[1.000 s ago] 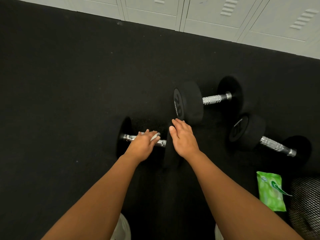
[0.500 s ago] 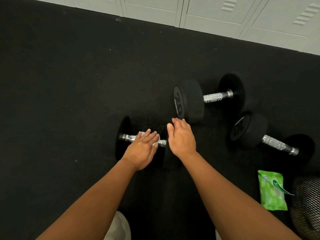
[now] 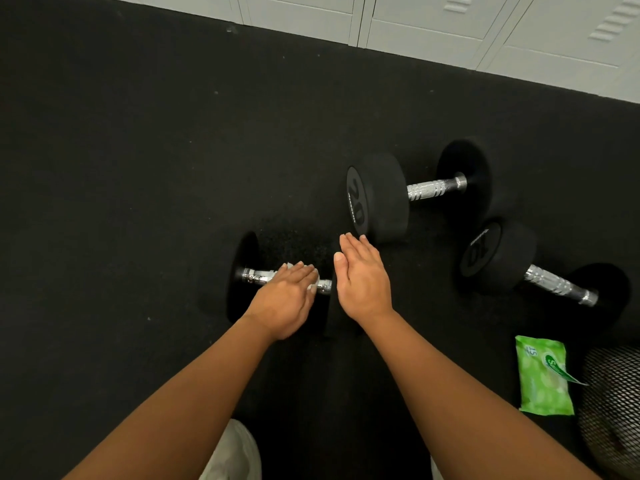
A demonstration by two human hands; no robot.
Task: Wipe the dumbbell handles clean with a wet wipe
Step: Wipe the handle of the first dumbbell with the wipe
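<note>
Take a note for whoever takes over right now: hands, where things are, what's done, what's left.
Left hand: open, straight fingers press the wet wipe onto the near dumbbell handle.
Right hand: open, flat on its right head.
Middle dumbbell and right dumbbell lie alongside, handles bare; wipe pack on the floor by the mesh bin.
Done: cannot tell. Left: finish this handle, check the other two.

Black floor [image 3: 121,168], flecked with sparse pale specks. Matte black heads [image 3: 384,199], one end face marked with a dark, tone-on-tone 20. Bright chrome handles [image 3: 427,189], ringed with bands of knurling. White wipe [image 3: 289,266]. Lime green pack [image 3: 543,379], mottled lighter, with white print and a darker green flap. Black diamond-mesh bin [image 3: 613,410]. Pale grey lockers [image 3: 433,26]. Off-white trousers [image 3: 232,455].
</note>
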